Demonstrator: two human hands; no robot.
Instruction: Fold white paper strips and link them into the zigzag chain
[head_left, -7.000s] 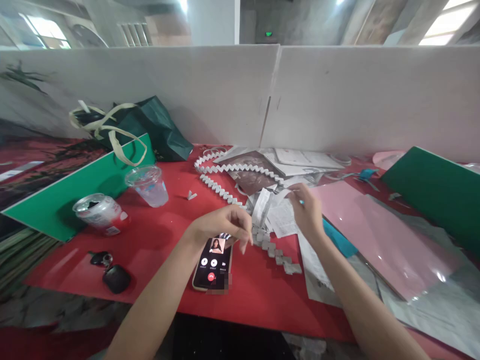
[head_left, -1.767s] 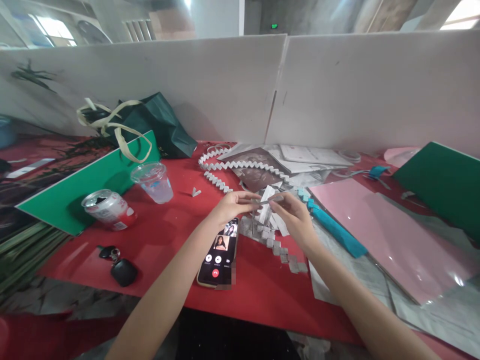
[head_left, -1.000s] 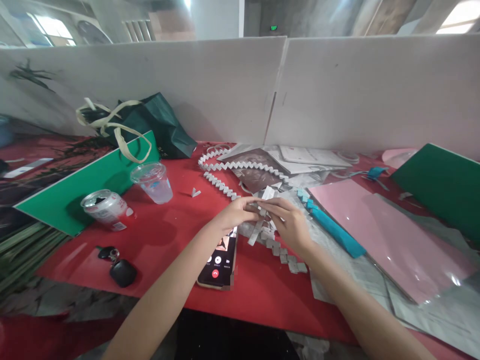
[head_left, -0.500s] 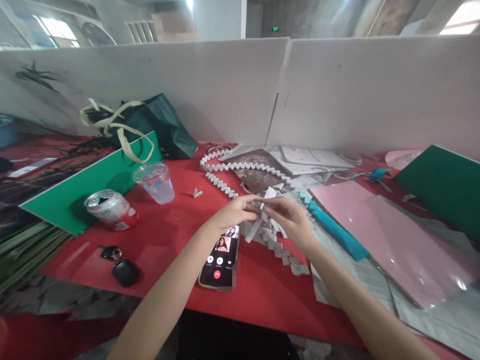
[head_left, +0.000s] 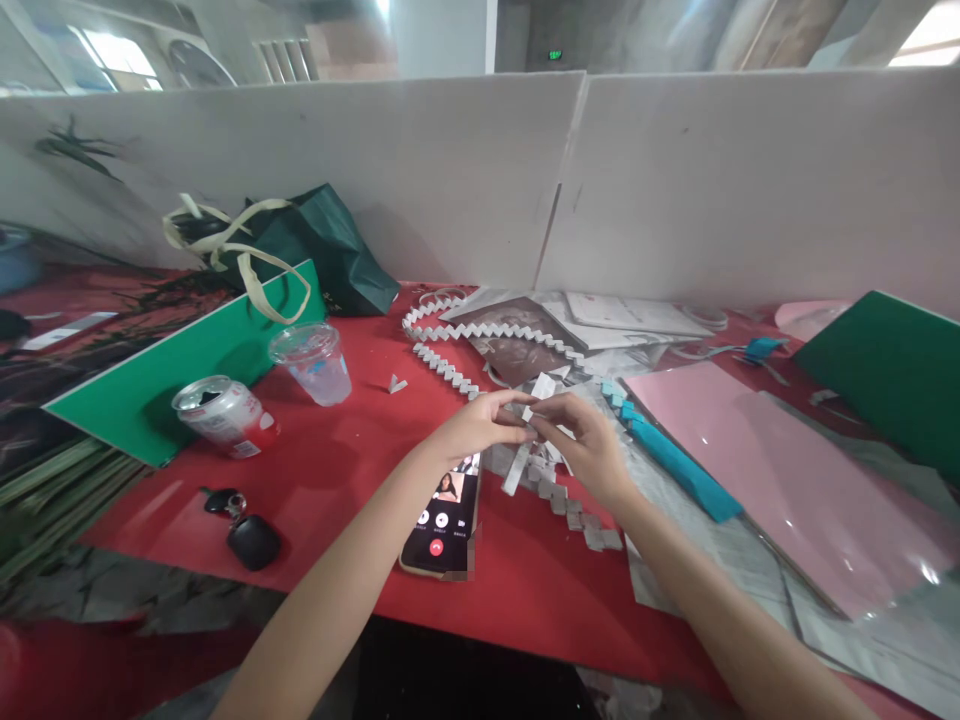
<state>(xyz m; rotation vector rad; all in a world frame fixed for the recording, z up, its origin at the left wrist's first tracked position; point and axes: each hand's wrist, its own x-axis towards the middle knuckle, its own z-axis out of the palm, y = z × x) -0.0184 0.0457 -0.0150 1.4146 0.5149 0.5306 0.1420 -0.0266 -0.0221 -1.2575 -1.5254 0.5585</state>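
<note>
My left hand (head_left: 480, 424) and my right hand (head_left: 583, 438) meet above the red table, fingertips pinched together on a small folded paper strip (head_left: 516, 472). One pale end of it hangs down between the hands. Below and around them, a white zigzag chain of folded paper (head_left: 574, 512) runs toward the table's front. A longer zigzag length (head_left: 448, 372) loops away behind my left hand. Loose white paper pieces lie under the fingers, partly hidden. Beneath my left wrist is a phone (head_left: 441, 530) with a call on its screen, its top covered by the hand.
Left on the red table (head_left: 337, 500) are a drink can (head_left: 225, 415), a plastic cup (head_left: 311, 365), keys (head_left: 251, 540) and a dark green bag (head_left: 330, 250). Rightward lie a blue strip roll (head_left: 682, 468), pink sheets (head_left: 787, 470) and newspapers. A white partition (head_left: 435, 180) stands behind.
The hanging paper end has swung slightly right and steeper, and my fingertips have shifted a little on the strip. The view has moved slightly; the table items stay put.
</note>
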